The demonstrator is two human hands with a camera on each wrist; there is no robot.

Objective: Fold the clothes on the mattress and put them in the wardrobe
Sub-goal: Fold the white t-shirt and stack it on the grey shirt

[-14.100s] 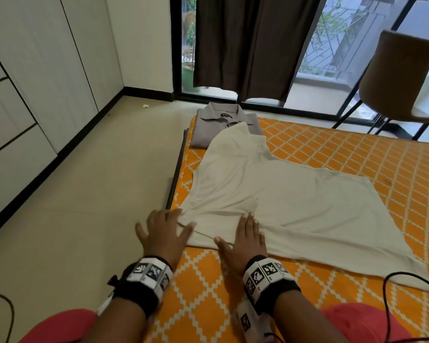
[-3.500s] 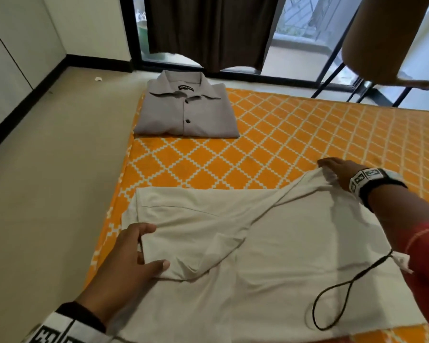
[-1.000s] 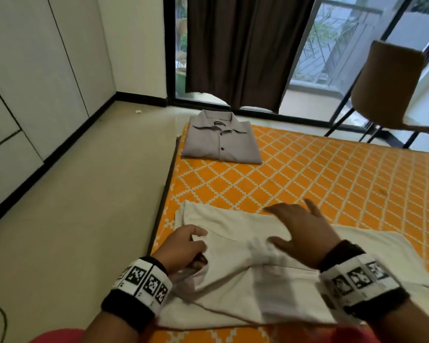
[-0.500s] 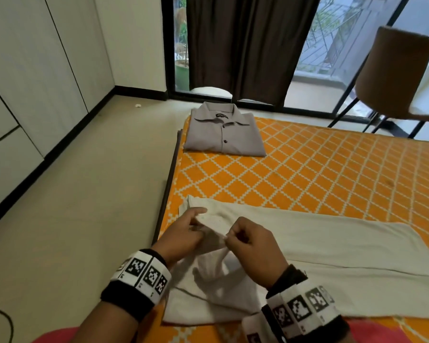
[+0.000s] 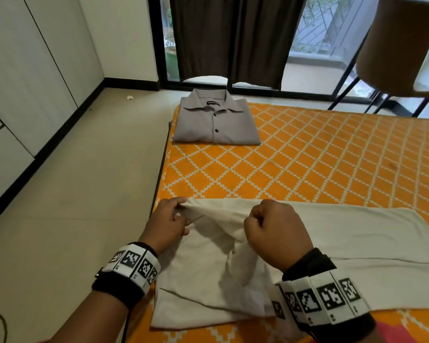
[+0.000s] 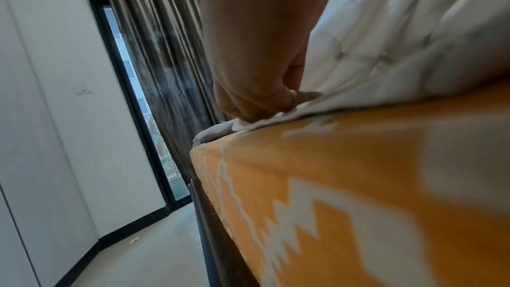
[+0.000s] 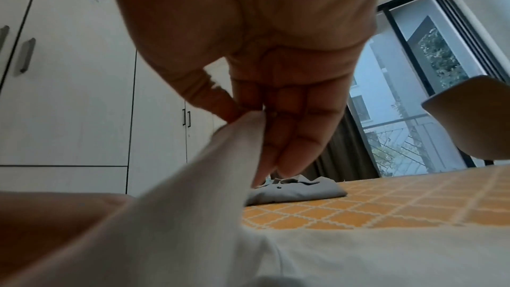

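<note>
A: Looking down from the head camera, both hands are pinching the cream shirt point(image 5: 307, 243)'s sleeve at the mattress point(image 5: 307, 157)'s seven o'clock corner; the left hand point(image 5: 167, 225) is gripping its nine o'clock end, the right hand point(image 5: 275, 233) its three o'clock end.

B: Left wrist: fingers point(image 6: 265, 99) are clamping cloth at the mattress edge. Right wrist: thumb and forefinger point(image 7: 245, 104) are pinching fabric; the shirt's long axis is running nine to three.

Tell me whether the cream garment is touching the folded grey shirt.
Apart. The head view shows bare orange mattress between the cream garment, held by both hands, and the folded grey shirt farther up.
</note>
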